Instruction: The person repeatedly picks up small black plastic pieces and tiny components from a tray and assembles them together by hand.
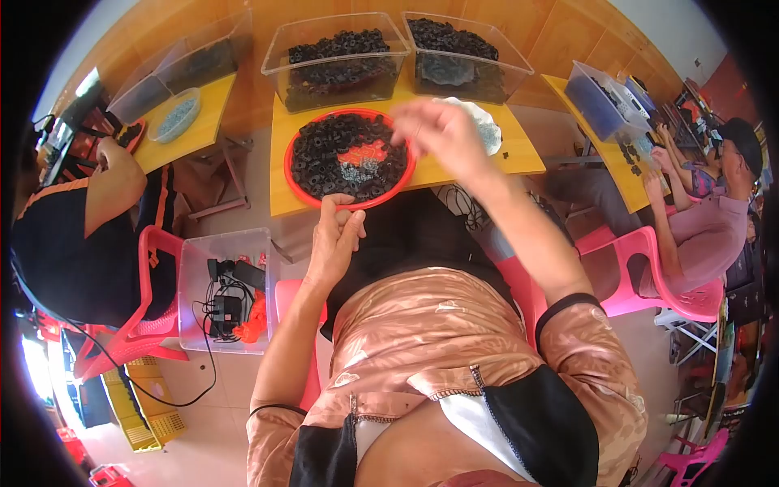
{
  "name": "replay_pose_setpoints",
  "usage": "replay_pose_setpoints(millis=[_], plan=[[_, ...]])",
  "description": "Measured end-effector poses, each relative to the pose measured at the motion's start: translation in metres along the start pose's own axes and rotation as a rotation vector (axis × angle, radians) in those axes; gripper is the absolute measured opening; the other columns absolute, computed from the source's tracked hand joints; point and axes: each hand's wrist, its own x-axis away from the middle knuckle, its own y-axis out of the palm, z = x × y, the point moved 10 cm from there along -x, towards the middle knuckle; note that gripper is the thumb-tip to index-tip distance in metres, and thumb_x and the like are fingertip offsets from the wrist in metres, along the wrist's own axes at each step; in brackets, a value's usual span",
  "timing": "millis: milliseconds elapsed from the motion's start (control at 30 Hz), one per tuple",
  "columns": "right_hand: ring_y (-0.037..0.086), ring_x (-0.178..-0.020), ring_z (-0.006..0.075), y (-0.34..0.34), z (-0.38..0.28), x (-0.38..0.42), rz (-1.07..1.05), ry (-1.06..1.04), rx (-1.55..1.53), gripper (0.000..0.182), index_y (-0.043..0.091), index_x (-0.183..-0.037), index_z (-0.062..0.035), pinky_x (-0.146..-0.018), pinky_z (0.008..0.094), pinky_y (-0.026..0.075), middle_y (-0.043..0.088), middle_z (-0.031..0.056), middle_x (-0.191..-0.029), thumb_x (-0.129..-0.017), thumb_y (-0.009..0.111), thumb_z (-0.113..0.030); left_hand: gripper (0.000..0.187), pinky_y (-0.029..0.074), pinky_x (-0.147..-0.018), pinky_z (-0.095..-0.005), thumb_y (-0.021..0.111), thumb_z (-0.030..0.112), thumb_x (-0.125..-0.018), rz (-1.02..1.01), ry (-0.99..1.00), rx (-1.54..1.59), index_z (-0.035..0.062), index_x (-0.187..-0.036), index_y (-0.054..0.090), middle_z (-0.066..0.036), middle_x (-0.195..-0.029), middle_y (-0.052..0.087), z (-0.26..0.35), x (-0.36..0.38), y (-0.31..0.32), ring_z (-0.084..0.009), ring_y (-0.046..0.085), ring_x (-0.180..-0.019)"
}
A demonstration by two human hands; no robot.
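A round red tray (290,180) on the yellow table holds many small black ring-like parts (324,154), with a patch of orange-red pieces (363,152) and a heap of small silvery pieces (359,170) among them. My left hand (337,235) is at the tray's near edge, its fingers curled together; whatever it pinches is too small to make out. Above the tray's right rim is my right hand (438,134), blurred by motion, so its fingertips and anything in them are unclear. Behind my right hand lies a white dish (489,134) of small silvery pieces.
Two clear bins (337,69) (462,65) of black parts stand at the table's back. A clear box (227,325) with black adapters and cables is on the left. People sit at yellow tables (191,122) (604,150) on both sides. A few black bits lie near the dish.
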Motion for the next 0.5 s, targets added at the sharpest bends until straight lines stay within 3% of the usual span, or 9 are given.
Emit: replay_pose_setpoints(millis=[100, 167, 233, 267, 333, 367, 400, 433, 500], plan=[[0.055, -0.054, 0.0058, 0.053, -0.038, 0.043, -0.174, 0.008, 0.043, 0.017, 0.066, -0.100, -0.0011, -0.049, 0.0206, 0.043, 0.067, 0.0041, -0.076, -0.091, 0.060, -0.013, 0.023, 0.040, -0.052, -0.0220, 0.051, 0.016, -0.095, 0.018, -0.032, -0.047, 0.0007, -0.111, 0.045, -0.004, -0.069, 0.057, -0.007, 0.001, -0.003, -0.0075, 0.049, -0.056], [0.054, -0.052, 0.0109, 0.068, -0.096, 0.066, -0.210, -0.216, 0.106, 0.011, 0.066, -0.095, -0.0013, -0.048, 0.0230, 0.042, 0.066, 0.0063, -0.074, -0.091, 0.059, -0.009, 0.025, 0.040, -0.051, -0.0233, 0.055, 0.013, -0.092, 0.021, -0.045, -0.070, 0.0013, -0.112, 0.044, -0.005, -0.067, 0.058, -0.013, 0.000, -0.002, -0.0082, 0.050, -0.055], [0.057, -0.053, 0.0155, 0.077, -0.160, 0.092, -0.237, -0.614, 0.270, 0.007, 0.064, -0.086, -0.0018, -0.049, 0.0270, 0.045, 0.064, 0.0069, -0.073, -0.086, 0.062, -0.009, 0.026, 0.044, -0.055, -0.0279, 0.057, 0.012, -0.090, -0.004, -0.019, -0.141, 0.0013, -0.111, 0.046, -0.007, -0.067, 0.060, 0.008, 0.003, -0.001, -0.0123, 0.055, -0.057], [0.057, -0.053, 0.0161, 0.092, -0.176, 0.107, -0.428, -0.653, 0.405, 0.011, 0.061, -0.080, -0.0018, -0.048, 0.0282, 0.044, 0.061, 0.0054, -0.069, -0.082, 0.066, -0.012, 0.026, 0.044, -0.056, -0.0292, 0.057, 0.012, -0.090, -0.009, -0.029, -0.148, 0.0016, -0.110, 0.046, -0.008, -0.067, 0.060, 0.003, 0.003, 0.003, -0.0145, 0.057, -0.058], [0.053, -0.050, 0.0136, 0.099, -0.205, 0.134, -0.351, -0.853, 0.480, 0.020, 0.057, -0.073, -0.0074, -0.046, 0.0265, 0.039, 0.059, 0.0005, -0.067, -0.073, 0.074, -0.019, 0.027, 0.046, -0.059, -0.0327, 0.059, 0.014, -0.089, -0.001, -0.003, -0.198, 0.0025, -0.109, 0.046, -0.011, -0.068, 0.061, -0.006, 0.000, 0.004, -0.0216, 0.061, -0.063], [0.050, -0.048, 0.0118, 0.095, -0.217, 0.146, -0.200, -0.899, 0.470, 0.023, 0.055, -0.072, -0.0108, -0.045, 0.0249, 0.035, 0.059, -0.0012, -0.068, -0.072, 0.076, -0.021, 0.027, 0.047, -0.061, -0.0353, 0.060, 0.014, -0.089, -0.017, 0.011, -0.225, 0.0026, -0.108, 0.046, -0.012, -0.069, 0.061, -0.004, 0.001, 0.005, -0.0248, 0.062, -0.065], [0.048, -0.047, 0.0100, 0.090, -0.227, 0.160, -0.047, -0.933, 0.459, 0.026, 0.053, -0.071, -0.0142, -0.044, 0.0233, 0.032, 0.058, -0.0029, -0.069, -0.070, 0.078, -0.023, 0.026, 0.045, -0.058, -0.0303, 0.059, 0.013, -0.090, -0.015, 0.047, -0.264, 0.0026, -0.110, 0.047, -0.008, -0.068, 0.059, -0.004, 0.001, 0.006, -0.0174, 0.057, -0.063], [0.049, -0.048, 0.0105, 0.096, -0.232, 0.157, -0.108, -0.901, 0.487, 0.026, 0.051, -0.071, -0.0132, -0.046, 0.0242, 0.035, 0.058, -0.0016, -0.070, -0.071, 0.076, -0.020, 0.025, 0.043, -0.056, -0.0253, 0.059, 0.011, -0.091, -0.015, 0.089, -0.302, 0.0025, -0.111, 0.047, -0.004, -0.068, 0.057, -0.003, 0.002, 0.006, -0.0099, 0.053, -0.061], [0.052, -0.051, 0.0114, 0.107, -0.240, 0.152, -0.229, -0.835, 0.546, 0.027, 0.047, -0.072, -0.0113, -0.050, 0.0260, 0.042, 0.056, 0.0009, -0.072, -0.071, 0.074, -0.014, 0.028, 0.046, -0.063, -0.0348, 0.062, 0.016, -0.089, -0.025, 0.052, -0.366, 0.0043, -0.110, 0.048, -0.010, -0.071, 0.061, -0.005, 0.004, 0.005, -0.0212, 0.060, -0.067]])
